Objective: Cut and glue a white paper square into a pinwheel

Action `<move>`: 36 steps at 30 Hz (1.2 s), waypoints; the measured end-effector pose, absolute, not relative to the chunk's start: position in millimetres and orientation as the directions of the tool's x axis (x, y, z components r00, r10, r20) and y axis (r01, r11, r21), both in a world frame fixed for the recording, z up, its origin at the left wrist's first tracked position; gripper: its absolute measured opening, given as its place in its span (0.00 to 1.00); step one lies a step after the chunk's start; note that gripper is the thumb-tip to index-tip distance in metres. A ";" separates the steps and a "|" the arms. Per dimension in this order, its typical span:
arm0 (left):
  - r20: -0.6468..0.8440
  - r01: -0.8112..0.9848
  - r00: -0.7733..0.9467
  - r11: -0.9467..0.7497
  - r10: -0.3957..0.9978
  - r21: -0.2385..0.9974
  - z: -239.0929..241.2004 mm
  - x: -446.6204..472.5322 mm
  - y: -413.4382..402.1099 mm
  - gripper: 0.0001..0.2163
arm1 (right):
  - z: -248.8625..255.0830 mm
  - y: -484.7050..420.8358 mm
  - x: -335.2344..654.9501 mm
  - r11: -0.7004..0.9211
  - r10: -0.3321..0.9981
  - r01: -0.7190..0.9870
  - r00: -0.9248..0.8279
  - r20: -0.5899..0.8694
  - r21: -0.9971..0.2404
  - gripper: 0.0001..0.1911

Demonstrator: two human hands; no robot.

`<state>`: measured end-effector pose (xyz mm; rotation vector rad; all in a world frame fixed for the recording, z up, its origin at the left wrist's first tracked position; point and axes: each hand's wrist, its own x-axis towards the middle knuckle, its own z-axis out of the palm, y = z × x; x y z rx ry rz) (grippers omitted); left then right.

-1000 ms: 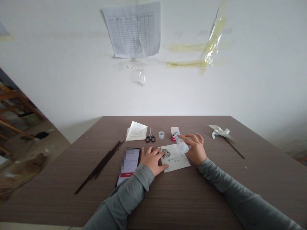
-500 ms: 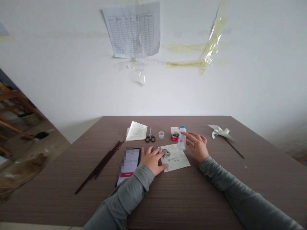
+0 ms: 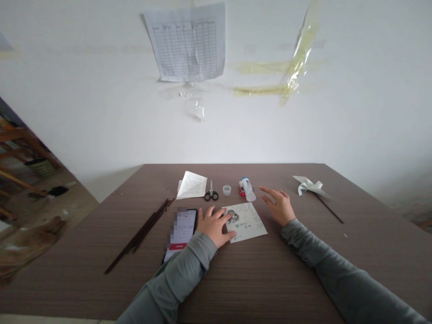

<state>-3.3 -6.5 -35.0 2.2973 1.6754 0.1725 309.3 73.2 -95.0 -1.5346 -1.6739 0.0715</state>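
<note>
My left hand [image 3: 216,226] lies with fingers spread over the left edge of a printed square of paper [image 3: 249,227], between it and a phone [image 3: 184,231]. My right hand [image 3: 279,207] is held just right of the paper, fingers apart, holding nothing. Left of its fingertips, a clear bottle with a blue cap [image 3: 249,190] leans to the left, apart from the hand. Behind the bottle, a small red box [image 3: 242,189] is partly hidden. I cannot tell whether the bottle touches the box.
Farther back are a small clear cup [image 3: 227,190], black-handled scissors [image 3: 211,194] and folded printed paper [image 3: 192,185]. Several dark sticks [image 3: 143,231] lie at left. A paper pinwheel [image 3: 310,185] on a stick rests at right. The wall [image 3: 270,135] stands behind the table.
My right hand has come off the bottle. The bottle has shifted back and left, its top tilting left, and now covers most of the red box. My left hand has stayed put.
</note>
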 end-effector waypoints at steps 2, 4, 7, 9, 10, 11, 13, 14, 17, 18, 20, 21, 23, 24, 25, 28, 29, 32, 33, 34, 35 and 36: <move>-0.073 0.912 0.316 -0.281 0.946 0.299 -36.3 -3.1 -5.7 0.33 | -92.5 73.5 302.9 0.227 0.860 0.779 0.121 0.495 -0.585 0.19; -0.088 0.915 0.317 -0.280 0.944 0.291 -37.8 -2.6 -4.0 0.34 | -88.0 73.7 294.0 0.185 0.884 0.786 0.130 0.450 -0.590 0.22; -0.116 0.919 0.322 -0.281 0.940 0.275 -39.4 -1.9 -1.6 0.36 | -80.2 73.7 279.5 0.116 0.918 0.832 0.119 0.378 -0.543 0.23; -0.122 0.921 0.325 -0.284 0.938 0.268 -39.6 -1.7 -1.2 0.36 | -76.5 73.8 272.0 0.086 0.937 0.849 0.110 0.333 -0.522 0.23; -0.120 0.921 0.325 -0.285 0.938 0.265 -39.4 -1.6 -1.5 0.36 | -75.3 74.0 269.4 0.075 0.942 0.853 0.108 0.316 -0.517 0.23; -0.120 0.921 0.326 -0.286 0.938 0.265 -39.0 -1.7 -1.9 0.36 | -74.6 74.4 267.4 0.069 0.946 0.854 0.108 0.305 -0.516 0.24; -0.113 0.919 0.326 -0.286 0.939 0.270 -38.1 -1.8 -3.1 0.36 | -74.3 75.7 265.2 0.060 0.949 0.848 0.115 0.292 -0.527 0.23; -0.109 0.918 0.325 -0.287 0.939 0.274 -37.7 -1.9 -3.7 0.35 | -74.4 76.5 264.7 0.055 0.949 0.842 0.123 0.290 -0.537 0.23; -0.105 0.918 0.322 -0.283 0.941 0.277 -36.3 -2.1 -4.5 0.35 | -75.1 79.2 264.3 0.035 0.945 0.816 0.161 0.285 -0.577 0.21; -0.108 0.919 0.322 -0.282 0.941 0.276 -36.0 -2.2 -4.6 0.35 | -75.4 80.1 264.5 0.031 0.942 0.806 0.173 0.286 -0.591 0.20; -0.114 0.919 0.321 -0.280 0.940 0.277 -35.4 -2.1 -4.7 0.35 | -76.2 81.5 265.2 0.025 0.938 0.783 0.196 0.285 -0.621 0.18; -0.112 0.919 0.321 -0.281 0.940 0.278 -35.1 -2.0 -4.9 0.35 | -76.8 82.1 265.7 0.022 0.936 0.770 0.208 0.283 -0.638 0.17; -0.108 0.918 0.320 -0.280 0.941 0.281 -34.5 -1.9 -5.6 0.35 | -78.4 83.3 267.0 0.020 0.930 0.736 0.235 0.283 -0.677 0.14; -0.106 0.918 0.320 -0.280 0.942 0.282 -34.3 -1.8 -6.0 0.35 | -79.5 83.8 267.7 0.023 0.925 0.716 0.250 0.287 -0.697 0.13; -0.104 0.917 0.320 -0.280 0.942 0.284 -34.1 -1.8 -6.3 0.35 | -80.6 84.3 268.5 0.030 0.919 0.695 0.264 0.294 -0.718 0.13; -0.107 0.918 0.322 -0.282 0.941 0.278 -34.0 -2.0 -6.6 0.35 | -84.2 85.4 271.3 0.066 0.891 0.637 0.308 0.332 -0.768 0.17; -0.113 0.920 0.321 -0.282 0.940 0.272 -34.2 -2.1 -6.3 0.35 | -85.3 85.5 272.4 0.079 0.880 0.622 0.323 0.348 -0.779 0.18; -0.125 0.925 0.316 -0.277 0.940 0.260 -35.1 -2.6 -5.0 0.35 | -87.9 85.6 275.8 0.127 0.845 0.590 0.357 0.398 -0.797 0.21; -0.123 0.925 0.315 -0.275 0.941 0.261 -35.3 -2.8 -4.6 0.35 | -88.5 85.7 276.7 0.143 0.837 0.578 0.363 0.410 -0.803 0.22; -0.121 0.924 0.315 -0.276 0.941 0.264 -35.4 -3.0 -4.3 0.35 | -89.1 86.0 277.5 0.158 0.831 0.564 0.367 0.418 -0.810 0.22; -0.118 0.923 0.316 -0.277 0.941 0.267 -35.3 -3.2 -4.2 0.35 | -89.7 86.5 278.3 0.170 0.829 0.551 0.369 0.421 -0.817 0.23; -0.117 0.922 0.319 -0.279 0.941 0.270 -35.0 -3.3 -4.4 0.35 | -90.3 87.1 279.0 0.179 0.828 0.540 0.370 0.423 -0.822 0.23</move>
